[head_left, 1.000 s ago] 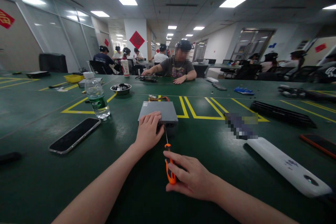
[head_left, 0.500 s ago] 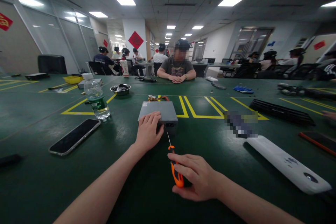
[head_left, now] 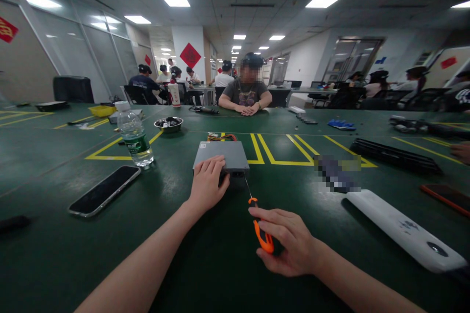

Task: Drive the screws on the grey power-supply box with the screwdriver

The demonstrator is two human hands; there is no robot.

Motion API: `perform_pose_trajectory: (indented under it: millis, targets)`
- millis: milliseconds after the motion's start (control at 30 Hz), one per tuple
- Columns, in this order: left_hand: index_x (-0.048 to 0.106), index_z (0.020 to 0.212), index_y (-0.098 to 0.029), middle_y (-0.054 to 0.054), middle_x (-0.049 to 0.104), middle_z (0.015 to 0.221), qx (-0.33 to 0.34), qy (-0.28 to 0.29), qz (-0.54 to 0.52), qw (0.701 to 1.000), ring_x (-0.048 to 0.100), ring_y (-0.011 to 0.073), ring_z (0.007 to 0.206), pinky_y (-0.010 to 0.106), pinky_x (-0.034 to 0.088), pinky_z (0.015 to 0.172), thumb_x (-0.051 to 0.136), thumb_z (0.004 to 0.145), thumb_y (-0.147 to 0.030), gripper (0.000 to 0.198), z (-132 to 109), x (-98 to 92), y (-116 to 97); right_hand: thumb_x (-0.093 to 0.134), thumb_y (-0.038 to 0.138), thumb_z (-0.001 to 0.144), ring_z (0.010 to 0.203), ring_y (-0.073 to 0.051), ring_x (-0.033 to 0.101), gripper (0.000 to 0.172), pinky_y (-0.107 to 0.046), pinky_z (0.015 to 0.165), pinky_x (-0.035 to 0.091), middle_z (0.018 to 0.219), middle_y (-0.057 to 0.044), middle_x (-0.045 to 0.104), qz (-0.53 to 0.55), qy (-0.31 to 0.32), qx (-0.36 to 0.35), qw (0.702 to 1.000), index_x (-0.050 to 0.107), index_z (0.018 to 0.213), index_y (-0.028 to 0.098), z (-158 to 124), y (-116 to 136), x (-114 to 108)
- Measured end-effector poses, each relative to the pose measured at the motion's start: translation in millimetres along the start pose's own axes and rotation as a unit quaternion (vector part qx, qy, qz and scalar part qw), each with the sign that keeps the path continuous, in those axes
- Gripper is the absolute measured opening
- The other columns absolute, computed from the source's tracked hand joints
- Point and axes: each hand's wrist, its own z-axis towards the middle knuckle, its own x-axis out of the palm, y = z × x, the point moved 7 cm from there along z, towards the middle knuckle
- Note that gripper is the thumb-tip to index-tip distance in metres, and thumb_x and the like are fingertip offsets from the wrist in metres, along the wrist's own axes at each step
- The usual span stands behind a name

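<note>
On the table (head_left: 290, 186), the box (head_left: 231, 154) looks whole, top on. The left hand (head_left: 208, 179) lies over its front edge, fingers loose. The right hand (head_left: 290, 240) pinches a screwdriver (head_left: 263, 236), tip near the corner.

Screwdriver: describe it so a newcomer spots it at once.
On the green table sits a gray power supply, left hand on it. Nearer the camera, the right hand holds the screwdriver, set apart by its orange-and-black handle and thin shaft.
</note>
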Motion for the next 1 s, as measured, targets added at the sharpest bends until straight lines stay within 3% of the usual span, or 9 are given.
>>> perform_pose_trajectory:
  millis: [533,767,1000]
  targets:
    - [0.05,0.107,-0.021,0.006,0.058,0.122,-0.003,0.0,-0.002,1.0,0.049,0.0232,0.114,0.04,0.033,0.094,0.051,0.082,-0.026,0.025,0.4,-1.4,-0.6,0.049,0.026,0.084,0.086,-0.021,0.063,0.031,-0.033,0.068,0.053,0.108,-0.018,0.061,0.002,0.008,0.009,1.0,0.046,0.111,0.013,-1.0,-3.1,-2.5]
    - [0.051,0.106,-0.021,0.005,0.058,0.122,-0.004,0.0,0.001,1.0,0.049,0.0234,0.114,0.041,0.033,0.095,0.051,0.082,-0.025,0.024,0.4,-1.3,-1.0,0.046,0.032,0.091,0.09,-0.02,0.062,0.024,-0.033,0.069,0.051,0.105,-0.017,0.061,-0.03,0.078,-0.013,0.996,0.053,0.107,0.015,7.0,4.6,3.8]
    - [0.05,0.105,-0.022,0.006,0.057,0.122,-0.007,-0.002,0.0,1.0,0.049,0.0234,0.114,0.041,0.033,0.095,0.051,0.082,-0.025,0.024,0.1,-1.0,-0.3,0.052,0.037,0.089,0.079,-0.018,0.064,0.027,-0.031,0.065,0.05,0.096,-0.016,0.064,-0.001,0.048,-0.005,0.999,0.049,0.1,0.013,4.1,4.5,8.3]
